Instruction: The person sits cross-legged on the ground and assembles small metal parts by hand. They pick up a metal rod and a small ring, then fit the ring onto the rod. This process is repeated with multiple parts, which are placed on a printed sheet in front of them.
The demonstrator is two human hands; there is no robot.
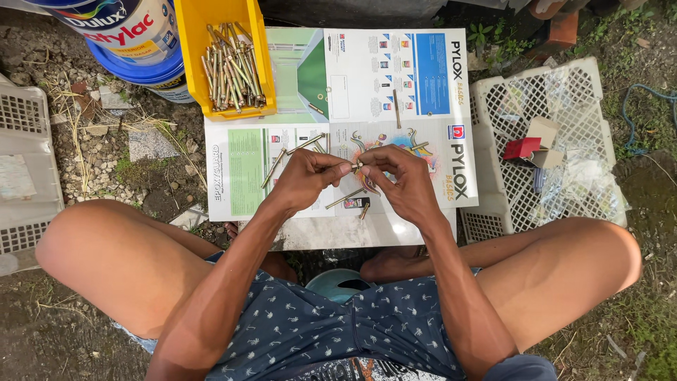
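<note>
Both hands, left hand [305, 178] and right hand [400, 182], pinch one bolt [357, 167] between fingertips, with the yellow bin [189, 42] at eleven o'clock.

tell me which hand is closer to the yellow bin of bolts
Left. The left hand sits below the yellow bin, slightly to its right; the right hand is farther right, both pinching a small bolt.

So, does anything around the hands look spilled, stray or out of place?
Mostly tidy. The yellow bin holds its bolts in a neat pile, but several loose bolts lie scattered at odd angles on the printed sheets, one alone farther up. Both hands, left hand and right hand, pinch a small fastener between them.
</note>
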